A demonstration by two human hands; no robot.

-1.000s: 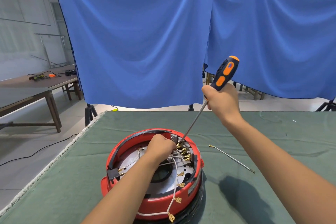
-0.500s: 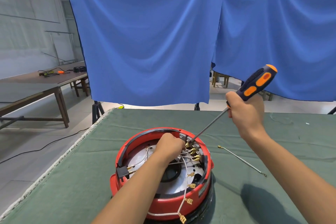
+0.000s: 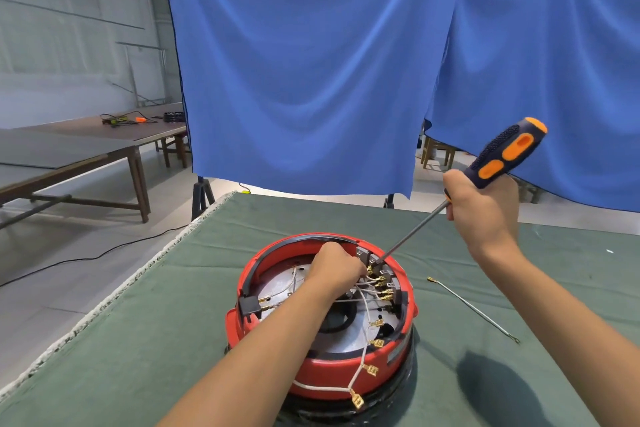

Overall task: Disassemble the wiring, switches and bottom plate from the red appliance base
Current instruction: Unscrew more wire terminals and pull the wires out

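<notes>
Blue cloths (image 3: pixel 311 73) are hung across the back of the room, and a green-covered surface (image 3: pixel 145 340) fills the lower part of the frame. At lower centre of the frame the red appliance base (image 3: pixel 332 374) is set upside down on the surface, round, with a black rim band (image 3: pixel 273 253) along its upper left edge and a silver metal plate (image 3: pixel 343 333) seen inside. White wires (image 3: pixel 363 308) with brass connectors are spread across the plate, and one wire hangs over the near red wall, ending in a brass terminal (image 3: pixel 357 400). A row of small switch blocks (image 3: pixel 384 279) is seated along the inner right wall.

The left hand (image 3: pixel 334 269) is curled into the base beside those blocks; whether anything is pinched cannot be told. The right hand (image 3: pixel 485 215), at right of the frame, is wrapped round the handle of a screwdriver (image 3: pixel 505 156) with a dark blue and orange grip. Its shaft is slanted down to the left, with the tip at the switch blocks.

A loose thin wire (image 3: pixel 474 310) is laid on the surface right of the base. A wooden table (image 3: pixel 104 149) with cables is seen at left.
</notes>
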